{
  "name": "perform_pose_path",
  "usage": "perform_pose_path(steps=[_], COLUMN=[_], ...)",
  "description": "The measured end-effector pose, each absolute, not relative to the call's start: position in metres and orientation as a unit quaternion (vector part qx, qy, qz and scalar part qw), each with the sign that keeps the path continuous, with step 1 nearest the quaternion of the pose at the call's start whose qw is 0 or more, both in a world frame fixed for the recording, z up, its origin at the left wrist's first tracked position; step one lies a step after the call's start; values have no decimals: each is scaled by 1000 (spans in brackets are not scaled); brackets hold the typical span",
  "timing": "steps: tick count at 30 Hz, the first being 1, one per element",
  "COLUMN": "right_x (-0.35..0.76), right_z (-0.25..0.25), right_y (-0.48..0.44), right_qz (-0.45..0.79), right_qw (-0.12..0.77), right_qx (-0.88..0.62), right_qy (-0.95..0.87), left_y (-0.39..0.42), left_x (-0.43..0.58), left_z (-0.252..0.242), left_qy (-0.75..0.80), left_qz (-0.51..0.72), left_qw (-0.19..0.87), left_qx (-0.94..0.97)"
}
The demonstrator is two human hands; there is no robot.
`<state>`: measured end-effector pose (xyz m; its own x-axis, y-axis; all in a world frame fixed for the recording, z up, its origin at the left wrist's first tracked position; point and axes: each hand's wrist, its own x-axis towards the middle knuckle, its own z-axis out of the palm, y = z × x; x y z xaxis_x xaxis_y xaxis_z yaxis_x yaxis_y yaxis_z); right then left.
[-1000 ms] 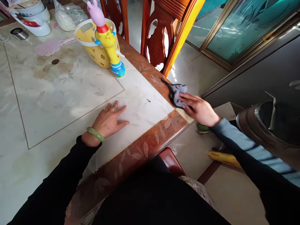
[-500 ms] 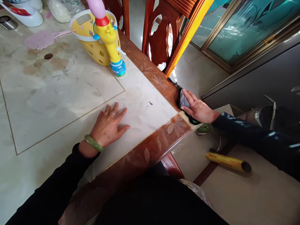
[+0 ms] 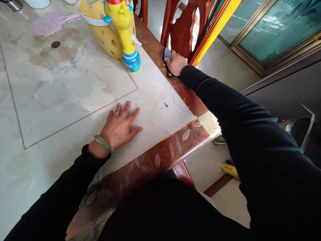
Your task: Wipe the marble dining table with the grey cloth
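Grey cloth [image 3: 167, 53] under right hand [image 3: 176, 63] at table edge [image 3: 160, 50].

Left hand [image 3: 120, 125]: flat, palm down, fingers spread and pointing up-right, thumb splayed toward the near side. Thin ring on one finger, green bangle at the wrist, black sleeve running back to lower left. Forearm low and straight.

Right hand [image 3: 175, 63]: far out ahead, arm nearly fully extended in a black sleeve, crossing from lower right to upper centre. Fingers curled closed around a small dark grey wad, knuckles up.
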<state>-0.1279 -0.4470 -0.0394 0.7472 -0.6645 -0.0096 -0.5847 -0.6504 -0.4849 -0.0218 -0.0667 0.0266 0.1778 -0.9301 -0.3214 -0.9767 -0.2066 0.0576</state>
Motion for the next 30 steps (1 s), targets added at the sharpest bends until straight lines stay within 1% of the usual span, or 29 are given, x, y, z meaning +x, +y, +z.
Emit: perform_pose_path(steps=[3,8,11,15,19,24,27,30], right_x=[-162,-286,-356,-394,-347,-193,-96,-34], right_z=[-29,-27,-28,-25,-31,-54,-61,-56], right_y=[-419,-355,-311,-273,-296,-392,-443,-467], right_qz=[-50,-64,-82,-72,-58,-66,-48,-27], right_qw=[162,164,143,120,122,130,124,122], right_qx=[-907,-934,-951,-965,-972,-976,-973,-963], right_qy=[386,311,263,221,192,161,188,240], left_y=[-67,-66,-65,-64,-64,-65,-66,-69], left_x=[-24,-26,-27,-27,-29,-32,-33,-35], left_z=[28,29,28,26,25,27,29,30], left_qy=[619,623,623,626,623,613,606,598], left_qz=[143,137,130,132,141,160,175,194], left_qw=[79,76,76,63,45,48,52,50], left_qx=[-769,-767,-768,-766,-768,-772,-774,-776])
